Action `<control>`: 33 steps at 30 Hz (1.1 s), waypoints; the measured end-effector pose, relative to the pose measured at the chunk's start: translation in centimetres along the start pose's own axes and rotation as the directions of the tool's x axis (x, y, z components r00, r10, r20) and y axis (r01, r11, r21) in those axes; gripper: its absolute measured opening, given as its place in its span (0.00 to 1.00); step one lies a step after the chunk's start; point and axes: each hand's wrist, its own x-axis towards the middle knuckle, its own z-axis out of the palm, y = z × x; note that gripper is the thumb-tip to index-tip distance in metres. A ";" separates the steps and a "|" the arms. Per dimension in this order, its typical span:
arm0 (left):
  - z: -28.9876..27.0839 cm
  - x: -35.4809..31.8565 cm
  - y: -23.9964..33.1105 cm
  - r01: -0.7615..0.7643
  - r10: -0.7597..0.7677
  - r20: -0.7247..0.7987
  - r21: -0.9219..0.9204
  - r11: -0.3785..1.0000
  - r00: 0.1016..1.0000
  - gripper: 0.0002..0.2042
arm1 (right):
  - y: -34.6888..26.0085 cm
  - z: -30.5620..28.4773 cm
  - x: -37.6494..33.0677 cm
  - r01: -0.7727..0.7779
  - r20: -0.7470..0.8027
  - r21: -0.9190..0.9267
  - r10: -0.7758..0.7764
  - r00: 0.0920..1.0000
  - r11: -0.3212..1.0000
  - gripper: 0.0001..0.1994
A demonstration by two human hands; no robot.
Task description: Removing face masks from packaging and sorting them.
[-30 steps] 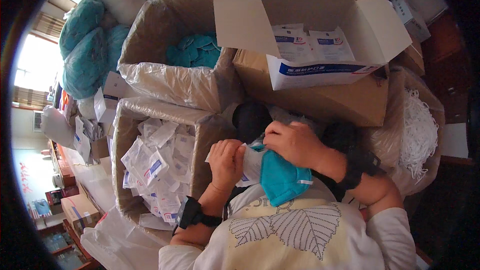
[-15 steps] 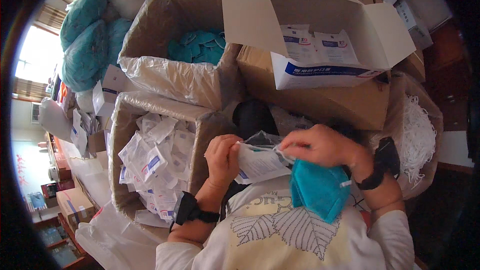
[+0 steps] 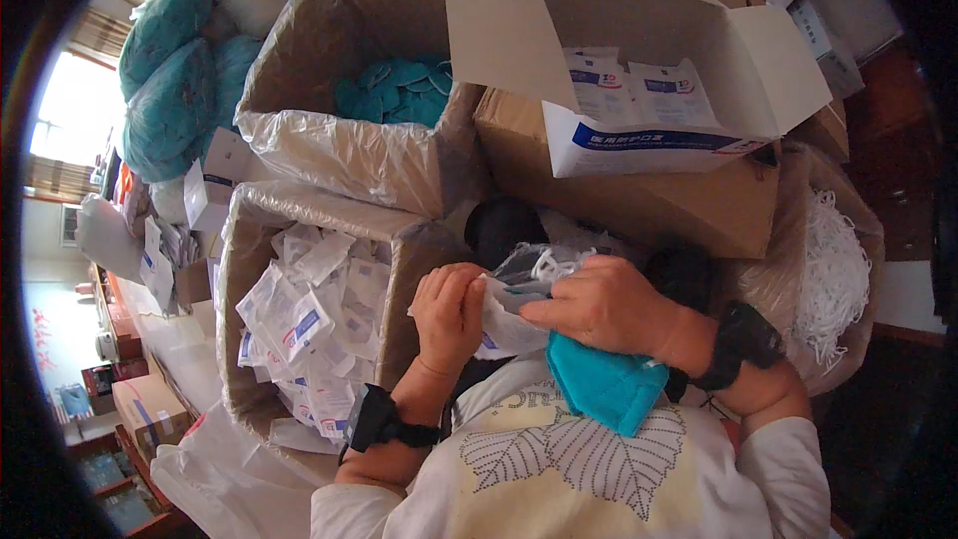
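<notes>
The left hand [image 3: 451, 314] and right hand [image 3: 599, 304] both pinch a clear plastic pouch [image 3: 509, 314] between them; a teal folded face mask [image 3: 604, 384] hangs under the right palm, against the chest.

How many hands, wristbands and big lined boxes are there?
Hands: 2, the left hand and the right hand, both on a clear packet
Black wristbands: 2, left, right
Plastic-lined cardboard boxes: 2, one with teal masks, one with sealed white packets
Total: 6
</notes>
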 end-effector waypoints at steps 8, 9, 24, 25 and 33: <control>-0.5 -0.6 -0.2 -0.067 0.068 0.031 -0.030 0.997 0.997 0.03 | 0.5 1.0 0.0 -0.332 0.058 0.234 0.328 0.943 0.914 0.08; -0.5 -0.5 -0.1 -0.071 0.073 0.032 -0.033 0.997 0.997 0.03 | 0.4 1.0 0.1 -0.372 0.091 0.250 0.361 0.928 0.894 0.08; -0.4 -0.8 0.4 -0.105 0.106 0.059 -0.023 0.994 0.993 0.03 | 0.5 0.8 1.5 -0.483 0.358 0.275 0.377 0.854 0.832 0.11; -0.4 -0.7 0.5 -0.108 0.109 0.064 -0.020 0.994 0.992 0.03 | 0.5 1.1 1.5 -0.485 0.348 0.293 0.381 0.857 0.824 0.11; -1.0 -0.2 -0.5 -0.051 0.051 -0.018 -0.006 0.999 0.999 0.03 | 0.6 2.2 1.6 -0.532 0.311 0.686 0.461 0.831 0.497 0.10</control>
